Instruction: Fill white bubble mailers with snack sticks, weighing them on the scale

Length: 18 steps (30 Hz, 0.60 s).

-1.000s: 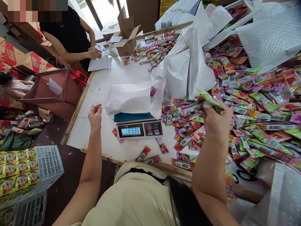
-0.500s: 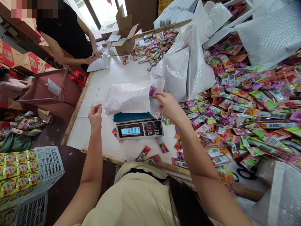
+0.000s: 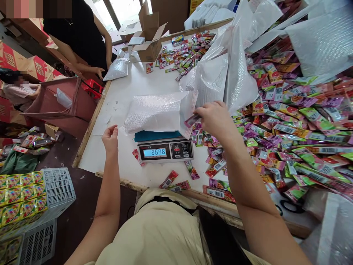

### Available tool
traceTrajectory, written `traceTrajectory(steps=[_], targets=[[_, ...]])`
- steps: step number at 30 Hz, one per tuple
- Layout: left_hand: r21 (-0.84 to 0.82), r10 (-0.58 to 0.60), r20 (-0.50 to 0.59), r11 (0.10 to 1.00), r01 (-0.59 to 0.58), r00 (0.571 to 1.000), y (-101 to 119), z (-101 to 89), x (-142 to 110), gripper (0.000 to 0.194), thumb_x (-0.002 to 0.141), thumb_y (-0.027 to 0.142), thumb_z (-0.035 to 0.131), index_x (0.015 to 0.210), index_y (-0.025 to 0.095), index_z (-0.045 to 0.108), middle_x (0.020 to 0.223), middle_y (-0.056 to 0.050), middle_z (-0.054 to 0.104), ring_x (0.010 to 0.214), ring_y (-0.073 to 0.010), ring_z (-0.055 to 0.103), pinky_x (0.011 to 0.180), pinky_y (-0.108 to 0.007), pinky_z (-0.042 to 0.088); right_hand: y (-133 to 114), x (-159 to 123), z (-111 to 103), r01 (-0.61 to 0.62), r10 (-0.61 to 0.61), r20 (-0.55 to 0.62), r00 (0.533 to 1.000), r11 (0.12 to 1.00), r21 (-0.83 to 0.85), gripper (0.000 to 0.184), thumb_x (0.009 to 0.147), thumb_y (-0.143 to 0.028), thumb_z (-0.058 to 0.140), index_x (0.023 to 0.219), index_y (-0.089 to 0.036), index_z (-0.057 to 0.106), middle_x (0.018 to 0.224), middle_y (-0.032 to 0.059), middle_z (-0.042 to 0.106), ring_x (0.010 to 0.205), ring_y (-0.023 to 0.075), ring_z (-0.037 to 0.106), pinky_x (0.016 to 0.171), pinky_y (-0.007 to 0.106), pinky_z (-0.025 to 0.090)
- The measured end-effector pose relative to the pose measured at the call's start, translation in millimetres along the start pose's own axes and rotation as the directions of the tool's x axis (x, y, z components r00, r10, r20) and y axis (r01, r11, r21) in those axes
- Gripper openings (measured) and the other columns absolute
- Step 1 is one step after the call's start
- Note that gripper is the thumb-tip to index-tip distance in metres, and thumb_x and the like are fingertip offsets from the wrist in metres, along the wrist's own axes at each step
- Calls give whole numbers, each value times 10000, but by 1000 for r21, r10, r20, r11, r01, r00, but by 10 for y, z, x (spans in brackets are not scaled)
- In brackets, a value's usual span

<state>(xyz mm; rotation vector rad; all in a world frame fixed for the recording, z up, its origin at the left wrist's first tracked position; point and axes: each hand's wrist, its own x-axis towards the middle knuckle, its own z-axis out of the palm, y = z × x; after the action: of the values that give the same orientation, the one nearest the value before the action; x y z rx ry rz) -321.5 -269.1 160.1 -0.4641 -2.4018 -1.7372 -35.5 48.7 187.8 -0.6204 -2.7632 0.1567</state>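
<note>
A white bubble mailer (image 3: 156, 112) lies on its side on the digital scale (image 3: 165, 150), its mouth facing right. At that mouth my right hand (image 3: 216, 119) is closed on a purple snack sachet (image 3: 192, 120), the far end of which reaches to the mailer's flap. My left hand (image 3: 110, 136) hovers left of the mailer, apart from it, fingers curled in and nothing visible in them. The scale's blue display is lit. What lies inside the mailer is hidden.
Colourful sachets (image 3: 298, 129) are heaped across the table's right side. White bubble mailers (image 3: 212, 77) stand behind the scale. An open carton (image 3: 149, 49) sits at the far edge, near a co-worker's hand (image 3: 98, 71) and another mailer (image 3: 117, 69). Crates (image 3: 59, 187) stand lower left.
My right hand has drawn back right from the mailer's mouth and now shows a purple sachet. The scale's figure has risen. The co-worker's hands have moved off the far mailer's top.
</note>
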Motion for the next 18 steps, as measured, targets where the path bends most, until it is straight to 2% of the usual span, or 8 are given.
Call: traceTrajectory(steps=[4, 6, 11, 15, 18], targets=[[1, 15, 22, 1000, -15, 1000, 33, 46, -17, 326, 802, 415, 689, 1023, 182, 746, 986, -70, 726, 929, -178, 661, 846, -307, 516, 233, -360, -291, -222, 222, -3, 975, 975, -17, 429, 862, -78, 499, 1191, -165, 759, 1031, 147, 714, 1013, 313, 622, 985, 457, 411], [-4, 17, 22, 1000, -17, 1000, 43, 53, -21, 323, 802, 411, 693, 1022, 182, 748, 978, -69, 725, 925, -178, 661, 846, -311, 511, 340, -474, -367, -280, 280, 7, 960, 960, -23, 448, 872, -86, 483, 1225, -165, 749, 1056, 159, 713, 1061, 332, 624, 980, 463, 421], [-9, 9, 22, 1000, -9, 1000, 47, 40, -30, 320, 794, 414, 700, 1014, 188, 753, 983, -68, 730, 921, -176, 662, 857, -317, 509, 512, -618, -370, -318, 319, 50, 946, 948, -29, 461, 868, -103, 478, 1241, -174, 739, 1104, 168, 706, 1105, 345, 637, 972, 467, 445], [-9, 4, 19, 1000, -3, 1000, 62, 26, -39, 313, 790, 410, 698, 1005, 188, 751, 989, -68, 730, 927, -177, 661, 863, -316, 512, 556, -675, -308, -316, 317, 56, 947, 948, -27, 495, 846, -115, 443, 1229, -189, 747, 1097, 165, 711, 1089, 370, 646, 924, 477, 452], [7, 6, 14, 1000, -6, 1000, 63, 28, -38, 316, 795, 412, 689, 1011, 188, 746, 993, -71, 732, 941, -180, 663, 861, -315, 514, 561, -698, -258, -329, 331, 84, 940, 944, -35, 505, 833, -109, 425, 1206, -165, 760, 1084, 195, 706, 1054, 415, 649, 860, 498, 455]])
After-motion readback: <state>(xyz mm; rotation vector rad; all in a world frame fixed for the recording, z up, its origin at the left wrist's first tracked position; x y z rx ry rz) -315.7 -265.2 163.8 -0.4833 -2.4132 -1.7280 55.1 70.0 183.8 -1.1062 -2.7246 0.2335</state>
